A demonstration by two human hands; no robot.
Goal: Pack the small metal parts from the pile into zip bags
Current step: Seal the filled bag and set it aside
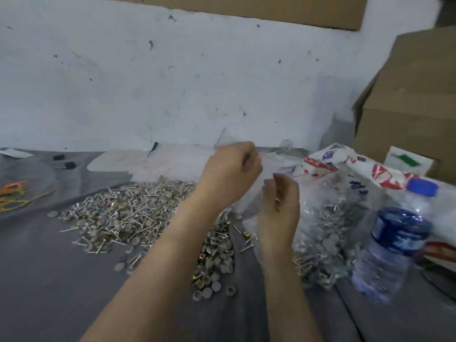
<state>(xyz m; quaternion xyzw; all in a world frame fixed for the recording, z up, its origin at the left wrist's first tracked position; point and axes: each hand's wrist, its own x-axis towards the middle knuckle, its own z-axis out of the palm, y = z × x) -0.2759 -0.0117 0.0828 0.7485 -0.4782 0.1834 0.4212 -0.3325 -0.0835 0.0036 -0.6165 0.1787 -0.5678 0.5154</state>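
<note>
Nearest you, the desk [49,280] is covered with a dark grey cloth that lies in soft folds. Your two forearms rise from the lower edge across it. The pile [128,213] of small metal parts, pins and round grey caps with a few brassy pieces among them, spreads over the cloth at the middle and trails towards you under your arms. To the right stands a water bottle [394,238] with a blue label and blue cap, just beside a large clear bag [325,225] already heavy with the same parts.

Above the pile you hold up a thin zip bag [266,167], blurred and nearly see-through. Your left hand [232,169] has its fingers curled in, pinching the bag's upper edge, and your right hand [281,206], slightly lower and nearer, pinches it too with curled fingers.

Farther back, orange and yellow rubber bands [14,193] lie at the left edge, two small black pieces [70,165] sit beyond them, and a loose stack of clear bags [158,161] rests against the wall. A red, white and blue printed sack [345,161] slumps at the right, before brown cardboard boxes [414,95]. Behind everything stands a scuffed, spotted white wall [148,70].
</note>
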